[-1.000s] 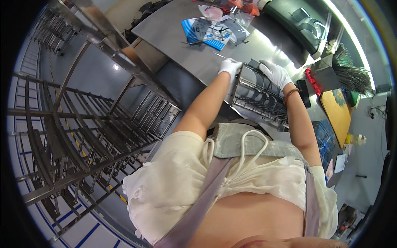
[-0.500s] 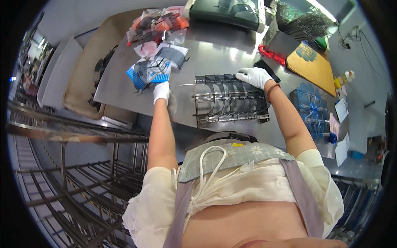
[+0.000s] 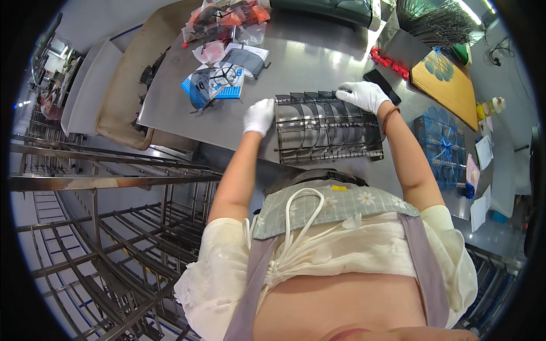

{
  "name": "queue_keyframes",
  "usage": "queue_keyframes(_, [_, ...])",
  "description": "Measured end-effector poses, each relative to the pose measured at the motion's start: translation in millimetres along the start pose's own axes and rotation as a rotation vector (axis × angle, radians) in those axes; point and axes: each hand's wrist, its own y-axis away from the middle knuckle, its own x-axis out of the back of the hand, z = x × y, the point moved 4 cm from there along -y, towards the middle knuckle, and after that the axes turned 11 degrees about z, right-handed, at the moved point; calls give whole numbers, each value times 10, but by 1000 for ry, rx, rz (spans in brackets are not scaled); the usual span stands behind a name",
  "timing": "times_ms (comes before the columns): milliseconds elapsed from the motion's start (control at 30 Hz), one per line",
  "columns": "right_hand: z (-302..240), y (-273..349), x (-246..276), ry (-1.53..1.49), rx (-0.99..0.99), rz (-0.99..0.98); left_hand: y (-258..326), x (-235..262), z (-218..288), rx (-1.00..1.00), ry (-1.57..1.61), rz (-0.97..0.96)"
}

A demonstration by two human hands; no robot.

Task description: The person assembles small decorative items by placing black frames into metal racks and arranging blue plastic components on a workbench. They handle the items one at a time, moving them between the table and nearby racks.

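A metal rack (image 3: pixel 329 128) lies on the steel table in front of me, with several dark curved plates (image 3: pixel 307 122) standing in a row between its bars. My left hand (image 3: pixel 259 116), in a white glove, is closed in a fist at the rack's left end. The thin metal rod seen in it earlier is now hidden by the fingers and the rack. My right hand (image 3: pixel 363 96), also gloved in white, grips the rack's far edge near its right corner. A black flat object (image 3: pixel 382 85) lies just beyond the right hand.
Bagged dark parts with blue and white packaging (image 3: pixel 213 85) lie at the left on the table (image 3: pixel 307 57). A bin of thin wire rods (image 3: pixel 435 25), a red chain (image 3: pixel 389 62), a brown board (image 3: pixel 443 91) and a blue wrapped stack (image 3: pixel 441 148) stand right. Metal shelving (image 3: pixel 96 219) is lower left.
My left hand has moved right, up to the rack's left end, and the rod between them no longer shows. My right hand stays on the rack. The view has shifted slightly.
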Motion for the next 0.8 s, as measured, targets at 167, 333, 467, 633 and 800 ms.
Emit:
queue_keyframes(167, [306,-25,-71,-194,-4,68,-303,-314,55,176,108,-177])
queue_keyframes(333, [973,-74,-125,-158,57,289,-37,-206,165,-258,33,-105])
queue_keyframes(467, [1283,-4,-565,-27,-217,2,-36,-33,304,85,207,-200])
queue_keyframes(633, [1222,6,-733,-94,-489,141,-220,62,463,-19,149,-377])
queue_keyframes(800, [1165,88,-433,-207,-490,128,-531,-10,424,-178,-62,-406])
